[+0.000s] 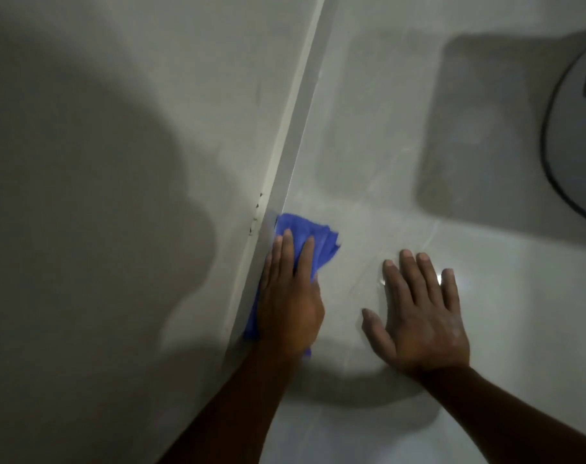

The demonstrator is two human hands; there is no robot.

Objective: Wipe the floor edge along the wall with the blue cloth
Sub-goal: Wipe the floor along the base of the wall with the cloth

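On the left stands the wall [84, 162], with a pale skirting strip [295, 135] running along its foot up and away through the frame. The left hand [290, 296] lies flat with fingers together, pressing the blue cloth [313, 234] onto the floor [368, 145] right against that strip. To its right, the right hand [419, 316] rests open and empty, fingers spread on the floor as a prop. The wipe looks under way, not finished: a long run of edge lies beyond the cloth, and whether any is already clean cannot be told. A dark round object [573, 128] sits far right.
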